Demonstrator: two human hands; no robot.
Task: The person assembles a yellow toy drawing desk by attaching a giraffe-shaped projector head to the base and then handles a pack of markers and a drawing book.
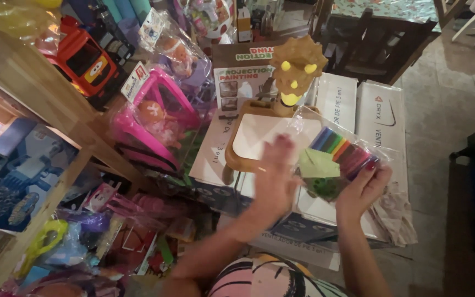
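We stand over two white cartons (383, 113) on tiled floor; our right hand (361, 190) grips one clear plastic bag of coloured markers (339, 157), our left hand (275, 179) spread wide, blurred.

The bag of markers (339, 159) sits in the right hand (361, 190), just right of the left hand (275, 179) — both above flat boxes (380, 118). A drawing toy (273, 118) stands on those boxes behind the hands. Packaged toys (158, 118) crowd the shelf (39, 93) to the left.
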